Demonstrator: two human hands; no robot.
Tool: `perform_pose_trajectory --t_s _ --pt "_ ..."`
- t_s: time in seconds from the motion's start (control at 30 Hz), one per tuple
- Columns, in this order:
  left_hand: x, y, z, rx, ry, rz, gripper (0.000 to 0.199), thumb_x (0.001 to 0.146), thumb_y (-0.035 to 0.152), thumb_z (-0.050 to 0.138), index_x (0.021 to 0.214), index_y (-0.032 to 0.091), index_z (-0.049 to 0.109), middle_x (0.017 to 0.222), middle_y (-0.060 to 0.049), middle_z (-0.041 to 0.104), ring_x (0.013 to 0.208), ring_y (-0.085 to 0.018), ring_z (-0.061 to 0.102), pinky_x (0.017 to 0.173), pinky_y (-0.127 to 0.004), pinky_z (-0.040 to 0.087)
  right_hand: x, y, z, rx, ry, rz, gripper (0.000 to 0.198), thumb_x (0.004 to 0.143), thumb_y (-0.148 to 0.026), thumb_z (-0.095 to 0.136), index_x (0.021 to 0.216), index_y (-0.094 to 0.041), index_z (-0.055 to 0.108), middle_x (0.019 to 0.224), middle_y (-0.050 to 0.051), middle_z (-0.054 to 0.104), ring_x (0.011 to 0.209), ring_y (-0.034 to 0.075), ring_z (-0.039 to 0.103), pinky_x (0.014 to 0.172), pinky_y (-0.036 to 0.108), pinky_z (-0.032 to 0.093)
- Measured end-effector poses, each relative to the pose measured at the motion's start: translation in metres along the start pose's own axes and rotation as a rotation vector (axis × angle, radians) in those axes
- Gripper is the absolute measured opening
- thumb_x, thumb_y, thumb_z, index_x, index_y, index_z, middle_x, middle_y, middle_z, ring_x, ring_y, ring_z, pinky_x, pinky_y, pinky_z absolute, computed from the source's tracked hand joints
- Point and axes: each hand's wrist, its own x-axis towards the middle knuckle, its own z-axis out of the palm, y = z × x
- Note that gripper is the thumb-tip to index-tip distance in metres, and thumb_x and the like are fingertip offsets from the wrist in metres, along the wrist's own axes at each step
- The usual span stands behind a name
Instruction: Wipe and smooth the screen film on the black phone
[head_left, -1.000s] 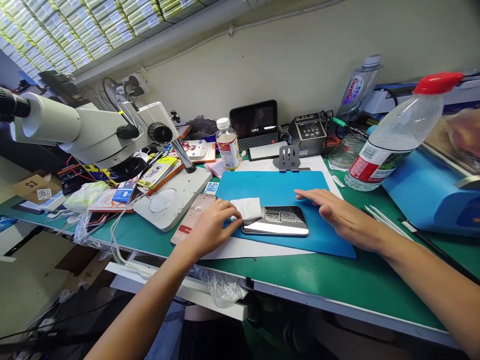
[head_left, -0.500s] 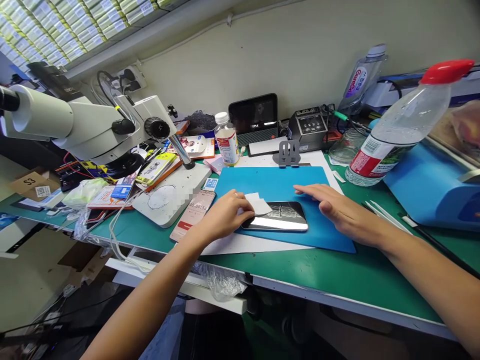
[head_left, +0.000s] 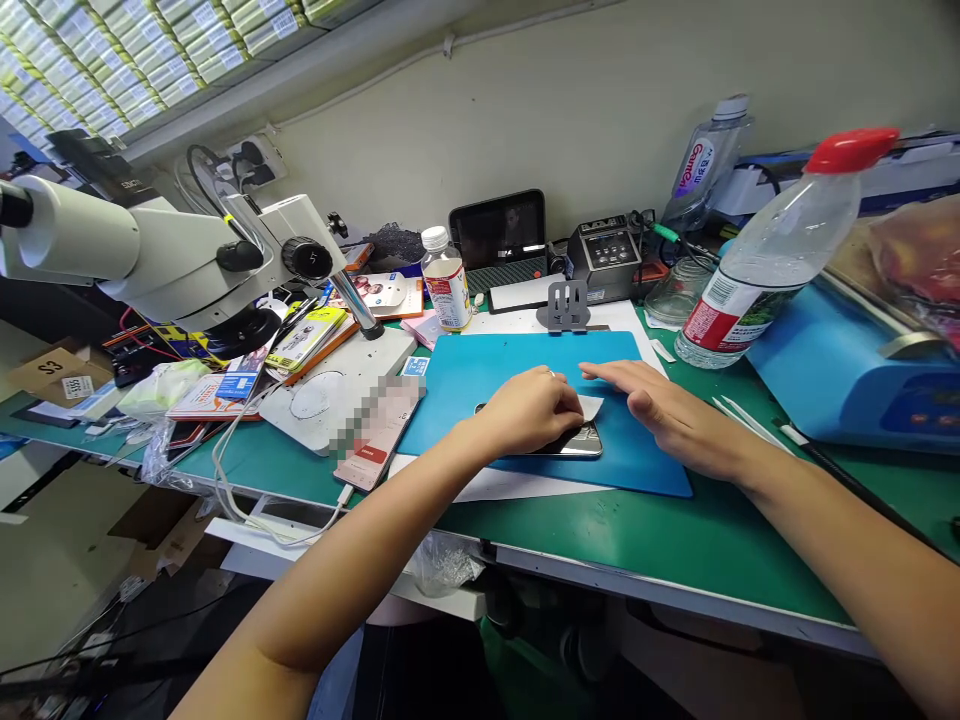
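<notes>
My left hand (head_left: pixel 534 412) is closed on a small white cloth or wipe (head_left: pixel 591 407), pressed near the right end of a dark glossy phone (head_left: pixel 577 442). The hand and wrist hide most of the phone's left part. It lies flat on a blue mat (head_left: pixel 491 355). My right hand (head_left: pixel 660 412) hovers by the mat's right side, fingers stretched out, holding nothing. Left of the mat, a second phone (head_left: pixel 379 440) lies screen up with a white cable at its lower end.
A microscope (head_left: pixel 172 250) stands on the left. A white-capped bottle (head_left: pixel 447 285), a black control unit (head_left: pixel 604 258) and a grey stand (head_left: pixel 566 305) line the back. On the right are a red-capped bottle (head_left: pixel 765 270), a blue machine (head_left: pixel 847 370) and white tweezers-like tools (head_left: pixel 754 422).
My left hand has slid right along the phone with the white cloth, from its left end to near its right end. The right hand stays about where it was, still open.
</notes>
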Motion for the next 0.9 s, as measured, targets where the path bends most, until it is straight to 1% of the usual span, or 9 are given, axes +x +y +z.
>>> perform_pose_trajectory --t_s 0.2,0.33,0.43,0.5,0.57,0.67,0.77,0.83,0.9 --pt "0.008 0.006 0.006 0.02 0.028 -0.002 0.02 0.092 0.023 0.062 0.081 0.021 0.078 0.084 -0.005 0.074 0.085 -0.024 0.064 0.078 -0.032 0.047 -0.001 0.003 0.0 0.012 0.019 0.02 0.092 0.084 -0.085 0.016 0.146 -0.028 0.053 0.144 0.011 0.057 0.138 0.036 0.046 0.118 0.054 0.034" --pt "0.008 0.008 0.01 0.021 0.045 -0.005 0.018 0.092 0.022 0.063 0.083 0.02 0.078 0.087 -0.004 0.076 0.085 -0.023 0.066 0.079 -0.032 0.048 -0.002 0.005 0.0 0.016 0.014 0.014 0.091 0.084 -0.084 0.015 0.146 -0.029 0.052 0.144 0.011 0.057 0.138 0.036 0.047 0.118 0.055 0.033" --pt "0.011 0.01 0.013 0.021 0.057 0.0 0.018 0.092 0.022 0.064 0.082 0.02 0.078 0.084 -0.004 0.075 0.086 -0.023 0.066 0.078 -0.032 0.048 -0.001 0.005 0.0 0.007 0.012 0.008 0.09 0.084 -0.084 0.015 0.146 -0.03 0.052 0.145 0.011 0.057 0.138 0.036 0.046 0.118 0.055 0.032" --pt "0.012 0.011 0.01 0.026 0.069 0.005 0.018 0.091 0.022 0.065 0.078 0.02 0.077 0.08 -0.004 0.074 0.084 -0.023 0.065 0.075 -0.031 0.047 0.0 0.004 0.0 0.01 0.021 0.011 0.091 0.084 -0.084 0.014 0.145 -0.03 0.053 0.143 0.011 0.057 0.138 0.036 0.046 0.119 0.055 0.031" --pt "0.008 0.009 0.0 0.036 0.101 0.004 0.017 0.09 0.021 0.067 0.075 0.021 0.076 0.079 -0.003 0.073 0.083 -0.022 0.064 0.074 -0.03 0.047 0.0 0.003 -0.001 0.014 0.025 0.025 0.091 0.084 -0.084 0.014 0.145 -0.029 0.053 0.143 0.011 0.058 0.138 0.036 0.047 0.119 0.055 0.032" --pt "-0.014 -0.004 -0.025 0.059 0.212 -0.055 0.014 0.091 0.02 0.067 0.08 0.02 0.075 0.084 -0.003 0.071 0.085 -0.021 0.062 0.077 -0.032 0.046 -0.002 0.003 -0.001 0.02 0.023 0.045 0.092 0.084 -0.084 0.014 0.145 -0.029 0.053 0.143 0.011 0.057 0.137 0.036 0.047 0.118 0.055 0.033" --pt "-0.048 -0.022 -0.046 0.089 0.307 -0.139 0.015 0.094 0.02 0.064 0.082 0.02 0.073 0.083 -0.003 0.067 0.082 -0.02 0.06 0.077 -0.034 0.045 -0.004 0.001 0.001 0.054 0.048 0.064 0.091 0.084 -0.085 0.013 0.145 -0.03 0.053 0.143 0.011 0.057 0.136 0.037 0.047 0.118 0.058 0.031" --pt "-0.07 -0.031 -0.051 0.109 0.322 -0.169 0.015 0.094 0.019 0.065 0.08 0.02 0.071 0.08 -0.003 0.065 0.082 -0.022 0.058 0.074 -0.035 0.045 -0.005 -0.001 0.002 0.08 0.057 0.076 0.09 0.084 -0.085 0.014 0.145 -0.031 0.053 0.144 0.01 0.056 0.136 0.037 0.047 0.118 0.059 0.03" --pt "-0.088 -0.036 -0.048 0.117 0.319 -0.177 0.014 0.094 0.02 0.064 0.082 0.02 0.07 0.081 -0.003 0.064 0.083 -0.022 0.057 0.075 -0.036 0.045 -0.006 -0.002 0.003 0.096 0.049 0.081 0.09 0.084 -0.085 0.015 0.145 -0.031 0.053 0.144 0.01 0.056 0.136 0.036 0.047 0.118 0.058 0.03"
